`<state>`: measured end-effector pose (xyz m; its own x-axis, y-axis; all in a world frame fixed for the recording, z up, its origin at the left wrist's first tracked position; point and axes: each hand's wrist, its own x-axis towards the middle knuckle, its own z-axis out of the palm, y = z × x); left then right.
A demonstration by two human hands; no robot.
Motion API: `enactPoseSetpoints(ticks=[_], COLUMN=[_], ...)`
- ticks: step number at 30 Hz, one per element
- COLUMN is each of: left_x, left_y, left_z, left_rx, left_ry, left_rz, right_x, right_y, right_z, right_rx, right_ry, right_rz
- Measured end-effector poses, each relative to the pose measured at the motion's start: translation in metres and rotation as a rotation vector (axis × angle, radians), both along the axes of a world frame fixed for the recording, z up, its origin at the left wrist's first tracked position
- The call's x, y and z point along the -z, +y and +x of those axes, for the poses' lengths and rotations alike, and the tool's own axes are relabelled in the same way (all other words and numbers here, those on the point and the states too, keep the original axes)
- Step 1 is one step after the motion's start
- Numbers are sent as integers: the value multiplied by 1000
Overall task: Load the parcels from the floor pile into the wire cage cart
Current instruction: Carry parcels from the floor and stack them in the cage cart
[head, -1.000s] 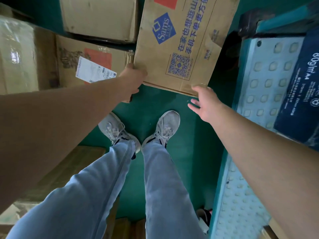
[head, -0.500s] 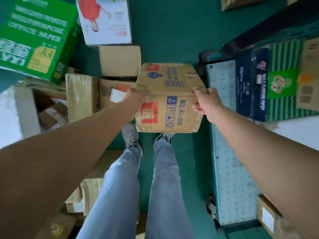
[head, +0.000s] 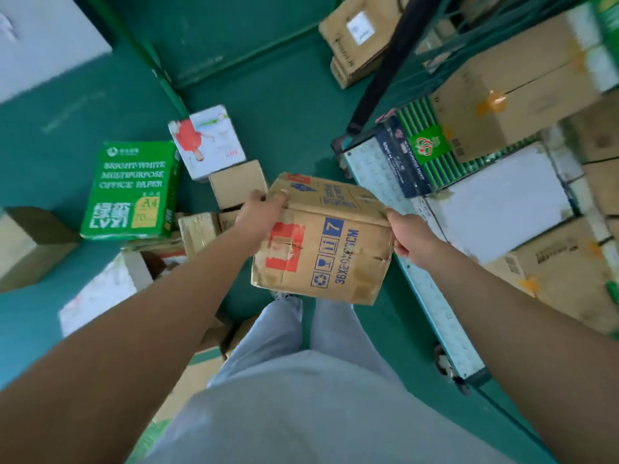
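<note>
Both hands, left hand (head: 259,209) and right hand (head: 403,234), grip the cardboard box (head: 321,242) mid-frame; cart (head: 418,279) sits just right, nearer the right hand.

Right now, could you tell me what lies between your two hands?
The head view shows only the brown box, held between left hand and right hand.

Both arms outstretched, left hand (head: 259,212) and right hand (head: 407,234) gripping

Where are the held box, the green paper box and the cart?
held box (head: 321,242), head view, its near side face.
green paper box (head: 132,185), head view, its printed top.
cart (head: 432,293), head view, its studded deck edge.
</note>
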<state>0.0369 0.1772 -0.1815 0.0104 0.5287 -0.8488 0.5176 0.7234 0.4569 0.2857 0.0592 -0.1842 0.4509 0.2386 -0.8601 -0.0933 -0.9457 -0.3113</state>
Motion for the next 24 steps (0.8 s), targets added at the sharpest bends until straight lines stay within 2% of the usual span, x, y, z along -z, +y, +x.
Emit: enactPoseSetpoints(ticks=[2,5,11,16,24], left_x=[-32,-68,-116,-141,-171], left_y=[3,6,-3,-17,-63], left_z=[7,29,94,154,298], left_rx=[59,156,355,484,759], left_ry=[-12,-35,-111,-163,-202], left_rz=[41,106,199,214,162], right_x=[-29,-61,-115,-138,-162], right_y=[-15,-32,-82,-127,-216], right_z=[2,7,41,77,172], right_rx=[22,173,437,551,682], right_ry=[27,80,18,-38,-70], right_rz=[5,85,190,248,283])
